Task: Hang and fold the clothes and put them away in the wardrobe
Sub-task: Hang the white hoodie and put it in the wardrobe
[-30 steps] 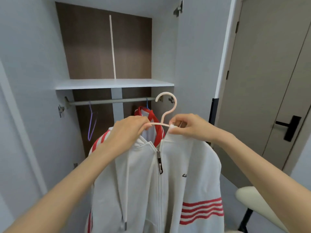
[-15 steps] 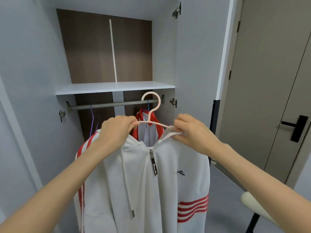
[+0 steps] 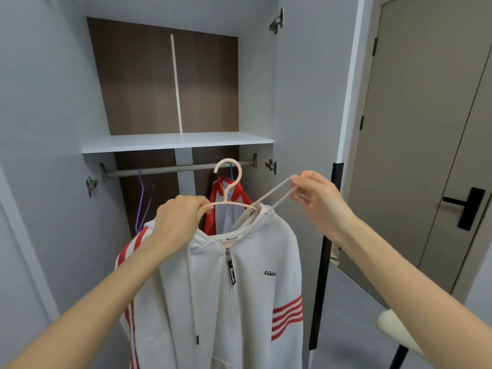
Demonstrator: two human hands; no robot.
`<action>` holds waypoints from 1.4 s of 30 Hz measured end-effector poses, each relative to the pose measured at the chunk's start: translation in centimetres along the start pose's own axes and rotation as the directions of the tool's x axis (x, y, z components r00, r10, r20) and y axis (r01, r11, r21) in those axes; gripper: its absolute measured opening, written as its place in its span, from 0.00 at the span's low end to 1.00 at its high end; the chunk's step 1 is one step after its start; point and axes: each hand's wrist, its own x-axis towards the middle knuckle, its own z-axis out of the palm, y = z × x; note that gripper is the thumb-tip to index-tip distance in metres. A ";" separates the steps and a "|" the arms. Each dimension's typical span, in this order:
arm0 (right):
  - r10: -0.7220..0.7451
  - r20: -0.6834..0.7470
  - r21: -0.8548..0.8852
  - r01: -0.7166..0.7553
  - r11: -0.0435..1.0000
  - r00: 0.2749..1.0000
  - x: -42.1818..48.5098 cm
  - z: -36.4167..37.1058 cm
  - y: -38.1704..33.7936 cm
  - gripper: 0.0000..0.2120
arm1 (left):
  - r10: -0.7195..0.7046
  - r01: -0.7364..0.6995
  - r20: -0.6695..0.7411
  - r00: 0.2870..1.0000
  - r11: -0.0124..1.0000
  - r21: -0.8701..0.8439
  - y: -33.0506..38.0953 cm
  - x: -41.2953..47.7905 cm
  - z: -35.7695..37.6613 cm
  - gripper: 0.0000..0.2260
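Note:
A white zip hoodie (image 3: 247, 296) with red sleeve stripes hangs on a pale pink hanger (image 3: 231, 182) in front of the open wardrobe. My left hand (image 3: 178, 222) grips the hanger's left arm at the hoodie's shoulder. My right hand (image 3: 318, 201) pinches the hoodie's white drawstring (image 3: 274, 197) and holds it up and out to the right of the collar. The hanger's hook sits level with the metal rail (image 3: 175, 167), in front of it. A red and white garment (image 3: 226, 206) hangs on the rail behind the hoodie.
A bare purple hanger (image 3: 142, 201) hangs at the rail's left. A white shelf (image 3: 175, 142) runs above the rail. The wardrobe door (image 3: 306, 129) stands open on the right, with a grey room door (image 3: 431, 155) beyond and a cream stool (image 3: 396, 334) at lower right.
My right hand left the hoodie's right shoulder and lifted up and right, drawing the drawstring out. The hoodie has risen a little, and its collar has opened.

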 end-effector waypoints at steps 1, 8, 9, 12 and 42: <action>0.001 -0.010 0.046 0.000 0.999 1.000 0.1 -0.2 -0.4 0.12 | -0.026 0.026 0.018 1.000 1.000 -0.005 -0.1 0.0 0.3 0.11; 0.211 -0.191 0.227 -0.166 0.960 0.959 -1.6 -1.6 2.5 0.11 | -0.079 0.085 0.075 0.994 0.994 -0.076 -1.2 -0.1 2.2 0.08; 0.280 -0.184 0.202 -0.242 0.949 0.942 -1.7 -1.7 2.6 0.09 | -0.073 0.079 0.083 0.994 0.994 -0.081 -1.3 -0.1 2.3 0.08; 0.391 -0.127 0.035 -0.390 0.920 0.912 -1.9 -1.6 2.7 0.03 | -0.054 0.062 0.091 0.994 0.994 -0.092 -1.4 -0.2 2.7 0.08; 0.008 0.132 -0.898 0.116 0.423 0.991 3.3 0.2 9.9 0.11 | 0.092 -0.142 -0.189 0.978 0.952 -0.270 -4.5 1.0 1.8 0.08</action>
